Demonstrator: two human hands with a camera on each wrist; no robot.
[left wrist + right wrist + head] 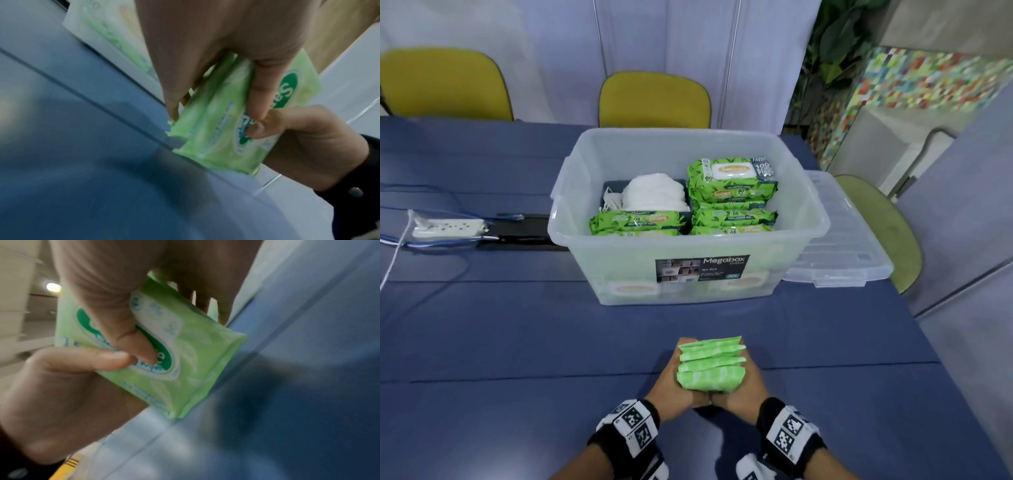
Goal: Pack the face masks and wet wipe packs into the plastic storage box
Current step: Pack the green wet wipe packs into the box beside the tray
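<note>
Several small light-green wet wipe packs (pixel 709 365) stand stacked on edge between my palms, low over the blue table (pixel 517 342) near its front. My left hand (pixel 669 380) grips the stack's left side and my right hand (pixel 750 382) its right side. In the left wrist view the left thumb (pixel 259 97) presses on the packs (pixel 216 133). The right thumb (pixel 131 340) lies across the front pack (pixel 191 369) in the right wrist view. Ahead, the clear storage box (pixel 619 270) holds large green wipe packs (pixel 732 178) and white face masks (pixel 654 193).
The box's clear lid (pixel 842 246) lies at its right, near the table edge. A power strip (pixel 448 228) with cables sits at the left. Yellow chairs (pixel 654 99) stand behind the table and a green chair (pixel 880 222) at the right.
</note>
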